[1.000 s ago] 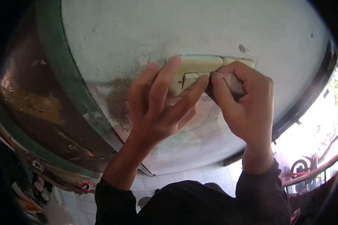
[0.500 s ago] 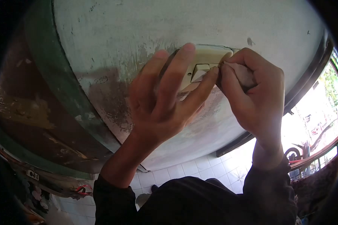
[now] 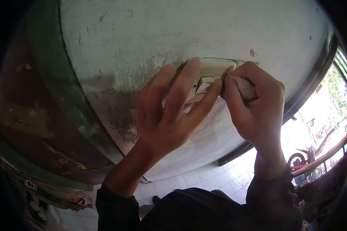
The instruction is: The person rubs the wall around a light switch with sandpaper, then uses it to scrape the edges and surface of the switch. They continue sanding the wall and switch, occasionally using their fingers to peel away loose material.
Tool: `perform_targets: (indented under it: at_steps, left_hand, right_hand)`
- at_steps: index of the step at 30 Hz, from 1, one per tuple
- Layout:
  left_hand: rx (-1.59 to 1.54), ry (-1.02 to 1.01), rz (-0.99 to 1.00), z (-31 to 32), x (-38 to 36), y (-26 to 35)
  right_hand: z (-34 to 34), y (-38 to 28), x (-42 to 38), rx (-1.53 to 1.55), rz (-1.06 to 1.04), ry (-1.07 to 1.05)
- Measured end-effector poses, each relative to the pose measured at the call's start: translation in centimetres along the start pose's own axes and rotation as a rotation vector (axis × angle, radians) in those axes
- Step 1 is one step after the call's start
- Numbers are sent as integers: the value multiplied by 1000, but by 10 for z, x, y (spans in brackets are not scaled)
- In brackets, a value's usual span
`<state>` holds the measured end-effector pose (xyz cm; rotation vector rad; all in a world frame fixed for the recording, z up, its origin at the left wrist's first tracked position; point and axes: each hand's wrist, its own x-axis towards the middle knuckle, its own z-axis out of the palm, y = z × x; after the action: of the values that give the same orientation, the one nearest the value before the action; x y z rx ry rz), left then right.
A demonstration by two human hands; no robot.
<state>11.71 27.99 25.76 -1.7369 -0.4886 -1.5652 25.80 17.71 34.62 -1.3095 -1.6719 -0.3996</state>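
Observation:
A cream wall switch (image 3: 211, 73) is set in a stained pale green wall (image 3: 181, 34). My left hand (image 3: 169, 111) rests flat against the wall with fingers spread, its fingertips on the switch plate and beside the rocker. My right hand (image 3: 256, 104) is closed around a small crumpled whitish cloth (image 3: 245, 87), pressed against the right edge of the switch. The right half of the plate is hidden behind that hand.
A dark green door frame (image 3: 65, 100) runs down the left, with worn brown wood (image 3: 23, 115) beyond it. White floor tiles (image 3: 204, 177) lie below. A dark-framed window (image 3: 316, 88) at the right opens on bright outdoors.
The view shifted slightly, so the switch sits lower in the frame than half a second ago. Both hands stay on the switch, the right still gripping the cloth.

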Motion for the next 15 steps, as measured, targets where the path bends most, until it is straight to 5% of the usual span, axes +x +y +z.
perform_targets:
  at_steps: [15]
  left_hand:
    - [-2,-49,32,-7,4,-5]
  right_hand:
    - [4,0,-5,-8,-20,6]
